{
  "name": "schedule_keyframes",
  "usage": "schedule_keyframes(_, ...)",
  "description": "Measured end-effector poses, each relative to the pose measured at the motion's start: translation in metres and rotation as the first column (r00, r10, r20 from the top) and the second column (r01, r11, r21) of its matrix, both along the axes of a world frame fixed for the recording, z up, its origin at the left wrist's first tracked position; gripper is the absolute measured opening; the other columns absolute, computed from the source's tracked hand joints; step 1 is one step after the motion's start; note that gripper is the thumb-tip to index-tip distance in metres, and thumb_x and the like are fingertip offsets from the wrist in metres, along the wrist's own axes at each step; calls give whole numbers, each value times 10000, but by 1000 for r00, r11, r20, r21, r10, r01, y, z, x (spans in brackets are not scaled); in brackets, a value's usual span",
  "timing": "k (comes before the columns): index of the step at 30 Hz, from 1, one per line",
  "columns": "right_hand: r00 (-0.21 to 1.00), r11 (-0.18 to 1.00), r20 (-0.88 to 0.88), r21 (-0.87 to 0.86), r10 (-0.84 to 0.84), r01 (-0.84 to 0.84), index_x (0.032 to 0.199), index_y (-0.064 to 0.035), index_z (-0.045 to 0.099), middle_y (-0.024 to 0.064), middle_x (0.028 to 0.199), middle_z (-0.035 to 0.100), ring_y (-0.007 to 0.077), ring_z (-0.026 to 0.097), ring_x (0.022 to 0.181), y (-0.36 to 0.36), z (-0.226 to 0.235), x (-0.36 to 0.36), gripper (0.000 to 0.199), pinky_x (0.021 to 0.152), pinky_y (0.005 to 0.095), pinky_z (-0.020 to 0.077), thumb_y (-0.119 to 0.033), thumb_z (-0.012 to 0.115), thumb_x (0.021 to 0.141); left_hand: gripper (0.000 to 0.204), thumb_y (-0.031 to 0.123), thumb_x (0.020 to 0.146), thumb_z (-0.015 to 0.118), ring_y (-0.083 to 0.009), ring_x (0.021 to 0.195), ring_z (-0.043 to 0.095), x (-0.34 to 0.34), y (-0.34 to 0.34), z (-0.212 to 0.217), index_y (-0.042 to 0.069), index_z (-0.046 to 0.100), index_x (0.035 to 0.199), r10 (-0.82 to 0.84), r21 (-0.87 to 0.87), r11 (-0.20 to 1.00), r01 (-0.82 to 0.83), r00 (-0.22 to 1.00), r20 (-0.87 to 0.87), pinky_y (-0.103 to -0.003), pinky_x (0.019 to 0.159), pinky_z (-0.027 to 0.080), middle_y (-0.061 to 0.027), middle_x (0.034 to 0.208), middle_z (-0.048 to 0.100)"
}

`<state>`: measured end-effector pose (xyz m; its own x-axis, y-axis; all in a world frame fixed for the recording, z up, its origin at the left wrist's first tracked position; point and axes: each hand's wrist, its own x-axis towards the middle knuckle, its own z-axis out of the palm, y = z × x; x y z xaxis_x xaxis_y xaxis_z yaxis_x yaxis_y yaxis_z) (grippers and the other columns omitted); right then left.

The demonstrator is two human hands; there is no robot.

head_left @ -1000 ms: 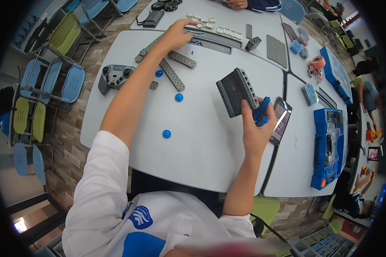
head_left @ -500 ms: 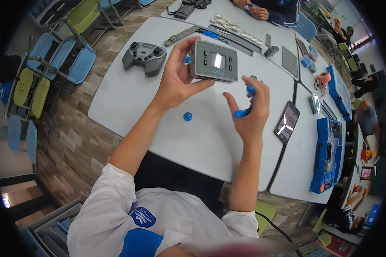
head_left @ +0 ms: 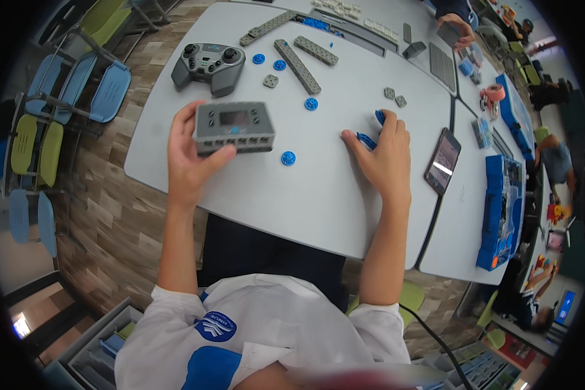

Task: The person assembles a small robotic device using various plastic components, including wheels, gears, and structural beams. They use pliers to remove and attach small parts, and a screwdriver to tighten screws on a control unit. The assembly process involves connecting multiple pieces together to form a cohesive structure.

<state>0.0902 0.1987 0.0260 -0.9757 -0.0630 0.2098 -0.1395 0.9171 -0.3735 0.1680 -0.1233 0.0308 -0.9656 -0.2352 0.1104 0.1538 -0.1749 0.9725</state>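
Observation:
My left hand (head_left: 187,159) grips a grey robot control box (head_left: 234,123) by its left end, thumb along the front edge. The box has a small screen, buttons and a row of ports, and is held over the left part of the table. My right hand (head_left: 385,156) is curled around a blue plastic piece (head_left: 366,140), whose ends show between thumb and fingers; its full shape is hidden. That hand is low at the table's right side, left of a phone (head_left: 442,162). Between the hands lies a small blue wheel-like disc (head_left: 288,158).
A grey game controller (head_left: 209,68) lies beyond my left hand. Perforated grey beams (head_left: 298,67), small grey plates (head_left: 271,80) and more blue discs (head_left: 311,104) lie mid-table. At right stands an open blue case (head_left: 500,214). Another person's hand (head_left: 463,31) holds a dark object at far right.
My left hand has carried the control box left, lower and nearer to me, uncovering beams and discs behind it. My right hand has shifted slightly, still holding the blue piece.

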Motion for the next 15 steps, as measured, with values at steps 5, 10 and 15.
schedule_keyframes(5, 999, 997, -17, 71, 40, -39, 1365, 22, 578, 212, 1214, 603, 372, 570, 1143, -5, -3, -4, 783, 990, 469, 452, -508, 851, 858, 967, -67, 688, 910, -282, 1321, 585, 28, -19, -17, -21, 379, 1495, -33, -73, 997, 33, 999, 1, -420, 1106, 563, -165, 1438, 473)
schedule_keyframes(10, 960, 981, -231, 147, 157, -125, 1408, -36, 588, 196, 1283, 576, 363, 539, 1189, -23, 12, 10, 678, 1070, 475, 362, -437, 811, 910, 937, -27, 705, 935, -278, 1332, 584, 23, -23, -20, 6, 423, 1490, -89, -57, 994, 89, 996, 5, -441, 1129, 531, -173, 1464, 512)
schedule_keyframes(15, 912, 896, -47, -169, 408, -410, 1324, -52, 639, 165, 1254, 586, 358, 567, 1164, -66, 24, 51, 460, 1011, 460, 435, -222, 778, 919, 921, 64, 658, 981, -298, 1383, 559, 18, -32, -15, 30, 523, 1456, -42, -566, 821, 79, 996, 79, -476, 1178, 437, -148, 1511, 565)
